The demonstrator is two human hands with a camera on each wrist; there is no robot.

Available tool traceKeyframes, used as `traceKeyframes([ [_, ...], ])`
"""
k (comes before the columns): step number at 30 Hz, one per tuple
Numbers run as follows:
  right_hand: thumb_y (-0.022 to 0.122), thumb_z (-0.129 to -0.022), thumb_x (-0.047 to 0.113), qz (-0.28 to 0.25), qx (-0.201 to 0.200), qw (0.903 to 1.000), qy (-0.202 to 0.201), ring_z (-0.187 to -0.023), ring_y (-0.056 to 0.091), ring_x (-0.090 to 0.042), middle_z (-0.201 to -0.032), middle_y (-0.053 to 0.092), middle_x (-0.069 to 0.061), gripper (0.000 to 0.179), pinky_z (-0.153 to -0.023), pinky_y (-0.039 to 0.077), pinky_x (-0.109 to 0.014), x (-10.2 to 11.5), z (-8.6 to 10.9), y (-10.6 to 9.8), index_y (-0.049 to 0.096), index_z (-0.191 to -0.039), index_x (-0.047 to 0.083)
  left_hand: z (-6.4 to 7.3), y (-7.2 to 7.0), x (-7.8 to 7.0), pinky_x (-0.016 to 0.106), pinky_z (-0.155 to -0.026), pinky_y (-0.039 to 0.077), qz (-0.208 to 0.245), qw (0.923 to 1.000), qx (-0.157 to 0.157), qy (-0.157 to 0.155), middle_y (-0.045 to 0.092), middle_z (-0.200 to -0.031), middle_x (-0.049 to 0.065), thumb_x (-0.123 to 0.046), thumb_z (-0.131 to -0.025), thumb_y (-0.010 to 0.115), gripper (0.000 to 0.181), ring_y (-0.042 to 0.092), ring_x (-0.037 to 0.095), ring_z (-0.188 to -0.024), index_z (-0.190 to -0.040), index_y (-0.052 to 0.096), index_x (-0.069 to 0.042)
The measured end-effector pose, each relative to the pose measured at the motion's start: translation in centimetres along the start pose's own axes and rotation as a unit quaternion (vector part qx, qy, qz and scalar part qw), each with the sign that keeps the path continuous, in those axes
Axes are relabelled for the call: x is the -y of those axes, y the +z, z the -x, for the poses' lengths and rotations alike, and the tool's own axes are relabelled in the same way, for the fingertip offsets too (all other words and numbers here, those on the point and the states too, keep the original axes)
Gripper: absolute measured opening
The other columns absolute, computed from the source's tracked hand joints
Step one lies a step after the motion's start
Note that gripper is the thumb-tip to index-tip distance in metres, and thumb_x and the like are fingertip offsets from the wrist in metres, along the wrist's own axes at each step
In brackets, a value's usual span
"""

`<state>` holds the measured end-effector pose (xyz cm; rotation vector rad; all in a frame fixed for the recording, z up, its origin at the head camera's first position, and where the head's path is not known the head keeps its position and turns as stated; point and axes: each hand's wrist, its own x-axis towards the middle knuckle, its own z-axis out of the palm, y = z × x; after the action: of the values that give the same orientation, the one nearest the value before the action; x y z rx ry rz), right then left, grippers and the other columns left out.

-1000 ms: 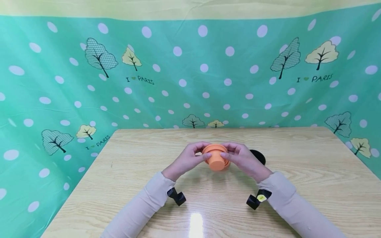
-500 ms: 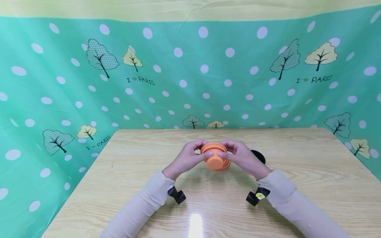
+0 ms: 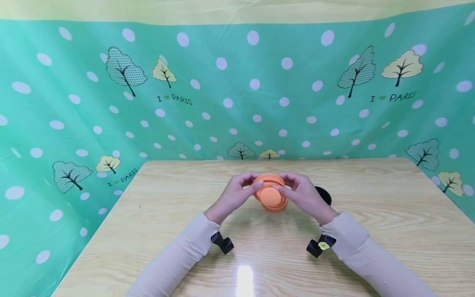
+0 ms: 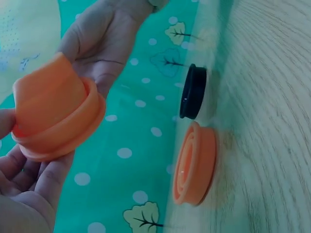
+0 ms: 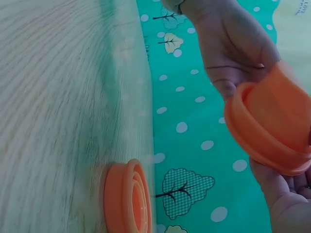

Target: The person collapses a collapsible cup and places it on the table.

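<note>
Between both hands is an orange collapsible cup (image 3: 271,195), its flat base facing the head camera. In the left wrist view, the cup's wall (image 4: 51,97) bulges unevenly out of the folded outer ring. My left hand (image 3: 236,193) grips it from the left side, thumb on the wall and fingers behind the rim. From the right, my right hand (image 3: 302,197) grips it the same way. Below the held cup, a second orange collapsible piece, folded flat into rings (image 4: 197,165), rests on the table; the held cup partly covers it in the head view.
A round black lid-like piece (image 3: 324,195) sits on the wooden table (image 3: 178,194), just beyond the right hand and partly hidden by it. A green dotted cloth (image 3: 208,90) hangs behind the table's far edge.
The held cup has tilted so its base faces the head camera more, and its wall looks shorter. Both hands have risen slightly with it, uncovering more of the orange piece below.
</note>
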<state>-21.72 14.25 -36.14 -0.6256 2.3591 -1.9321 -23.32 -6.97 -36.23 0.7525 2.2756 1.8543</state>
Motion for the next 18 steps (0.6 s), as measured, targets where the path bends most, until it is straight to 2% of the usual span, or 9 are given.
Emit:
traceKeyframes([
  [3,0.063,-0.091,0.011,-0.028,-0.022,0.9993,0.01,-0.087,0.061,-0.01,-0.102,0.062,-0.008,0.032,-0.074,0.054,-0.023,0.08,0.03,-0.04,0.056,-0.117,-0.007,-0.02,0.0,-0.23,0.029,-0.083,0.052,0.062,0.998,0.012,-0.008,0.06,-0.11,0.016,-0.013,-0.096,0.055,0.032,0.058,0.014,-0.094,-0.124,0.055,0.002],
  [6,0.062,-0.092,0.013,-0.057,-0.035,0.9976,0.017,-0.087,0.062,-0.009,-0.1,0.062,-0.005,0.036,-0.074,0.055,-0.024,0.14,0.04,-0.1,0.053,-0.12,-0.009,-0.07,0.16,-0.39,0.028,-0.085,0.051,0.094,0.9953,0.022,-0.005,0.058,-0.117,0.02,-0.01,-0.096,0.054,0.037,0.058,0.012,-0.097,-0.131,0.049,0.004],
  [12,0.063,-0.092,0.016,-0.073,-0.04,0.9962,0.024,-0.089,0.062,-0.009,-0.103,0.062,-0.005,0.039,-0.075,0.055,-0.024,0.17,0.01,-0.18,0.052,-0.122,-0.006,-0.21,0.57,-0.4,0.026,-0.08,0.053,0.086,0.9961,0.006,0.019,0.059,-0.114,0.018,-0.012,-0.096,0.054,0.036,0.059,0.012,-0.096,-0.13,0.05,0.001],
  [18,0.062,-0.092,0.015,-0.072,-0.047,0.9963,0.008,-0.086,0.062,-0.009,-0.1,0.062,-0.005,0.037,-0.076,0.056,-0.027,0.03,-0.06,-0.05,0.053,-0.121,-0.006,-0.29,0.95,-0.35,0.026,-0.078,0.054,0.051,0.9971,-0.031,0.047,0.061,-0.111,0.018,-0.009,-0.095,0.055,0.031,0.059,0.013,-0.093,-0.124,0.054,0.003],
])
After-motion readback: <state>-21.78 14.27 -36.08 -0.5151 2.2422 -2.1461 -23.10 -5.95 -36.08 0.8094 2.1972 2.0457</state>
